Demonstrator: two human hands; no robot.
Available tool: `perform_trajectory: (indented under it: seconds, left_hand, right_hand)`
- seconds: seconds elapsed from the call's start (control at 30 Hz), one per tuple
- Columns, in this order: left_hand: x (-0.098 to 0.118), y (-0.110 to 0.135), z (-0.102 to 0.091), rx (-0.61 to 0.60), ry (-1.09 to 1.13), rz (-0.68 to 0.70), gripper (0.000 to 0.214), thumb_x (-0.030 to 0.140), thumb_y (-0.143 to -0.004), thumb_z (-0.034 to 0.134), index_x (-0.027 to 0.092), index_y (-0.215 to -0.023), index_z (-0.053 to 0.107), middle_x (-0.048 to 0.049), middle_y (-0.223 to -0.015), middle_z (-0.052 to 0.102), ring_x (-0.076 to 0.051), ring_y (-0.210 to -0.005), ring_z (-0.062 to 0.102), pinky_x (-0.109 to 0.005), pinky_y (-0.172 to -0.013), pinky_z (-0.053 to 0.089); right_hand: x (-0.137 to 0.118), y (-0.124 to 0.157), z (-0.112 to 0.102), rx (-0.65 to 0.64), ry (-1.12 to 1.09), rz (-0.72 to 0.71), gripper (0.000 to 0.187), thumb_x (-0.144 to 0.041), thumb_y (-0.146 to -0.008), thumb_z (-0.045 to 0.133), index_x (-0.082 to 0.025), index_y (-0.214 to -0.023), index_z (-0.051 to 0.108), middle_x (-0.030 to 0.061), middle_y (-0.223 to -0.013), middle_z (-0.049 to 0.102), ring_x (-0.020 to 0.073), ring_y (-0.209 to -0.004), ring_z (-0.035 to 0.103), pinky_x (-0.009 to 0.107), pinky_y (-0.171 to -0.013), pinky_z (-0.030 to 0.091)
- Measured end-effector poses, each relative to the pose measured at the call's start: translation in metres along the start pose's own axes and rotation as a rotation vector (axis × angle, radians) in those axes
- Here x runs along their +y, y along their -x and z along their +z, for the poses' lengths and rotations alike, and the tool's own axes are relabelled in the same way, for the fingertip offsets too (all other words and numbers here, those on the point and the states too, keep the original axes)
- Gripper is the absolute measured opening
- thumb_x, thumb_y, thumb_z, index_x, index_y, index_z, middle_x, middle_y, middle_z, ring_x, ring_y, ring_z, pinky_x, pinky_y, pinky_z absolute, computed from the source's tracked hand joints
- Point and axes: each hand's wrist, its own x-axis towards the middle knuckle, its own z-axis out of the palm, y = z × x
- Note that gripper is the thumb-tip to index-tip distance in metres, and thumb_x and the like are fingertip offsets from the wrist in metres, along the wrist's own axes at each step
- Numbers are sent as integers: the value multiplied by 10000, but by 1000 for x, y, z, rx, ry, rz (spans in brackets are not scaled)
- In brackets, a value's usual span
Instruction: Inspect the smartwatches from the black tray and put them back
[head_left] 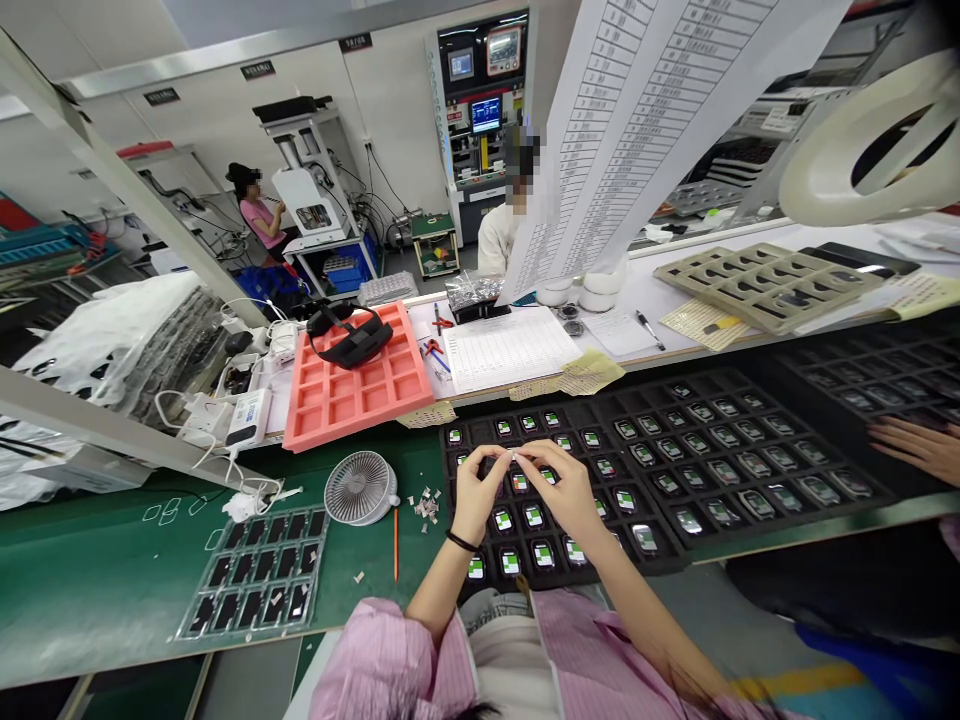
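My left hand [478,498] and my right hand [566,492] meet fingertip to fingertip above a black foam tray [670,553]. Both are closed in a pinch. A tiny pale piece seems to sit between the fingertips, too small to name. Beneath them, the tray's pockets hold rows of small watch-like screens, many lit green and white; one lit screen [542,554] lies near the front edge. Left of the tray is a loose pile of small silvery pieces [427,497] on the green bench top [360,615].
A small round fan [361,488] and an orange stick [396,545] stand left of the pile. Further left lies a clear tray with black parts [255,570]. A pink foam tray [307,420] rests on the shelf. At right, another person's hand [919,448] touches a dark tray. Paper sheets [600,130] hang ahead.
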Motion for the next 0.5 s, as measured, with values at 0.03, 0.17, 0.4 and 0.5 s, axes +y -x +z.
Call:
perform_trajectory:
  seconds: [0.03,0.17,0.4,0.5]
  left_hand:
    - [0,0,0,1,2,-11,276,438,-724,713,169,-779,689,-13,-682,622,-120,-612,544,-228,-576,451]
    - [-1,0,1,0,3,-24,293,453,-725,710,167,-784,690,-7,-670,611,-110,-587,530,-220,-555,439]
    - [-1,0,2,-7,5,-15,316,474,-733,697,162,-772,672,8,-646,580,-78,-516,462,-198,-486,380]
    - [0,1,3,-20,27,-40,339,486,-732,695,152,-779,653,22,-635,549,-53,-472,394,-189,-447,323]
  right_hand:
    - [0,0,0,1,0,2,203,-338,-906,552,-249,-935,732,62,-882,696,200,-807,645,323,-666,548]
    - [2,1,0,7,-8,-1,206,-335,-908,548,-250,-942,733,59,-878,696,204,-818,650,322,-665,545]
    - [3,1,1,15,-20,-3,176,-308,-900,567,-252,-924,732,53,-873,693,194,-796,647,312,-667,541]
    - [4,1,1,15,-18,2,182,-322,-898,568,-248,-917,733,56,-869,695,199,-799,649,317,-665,542]
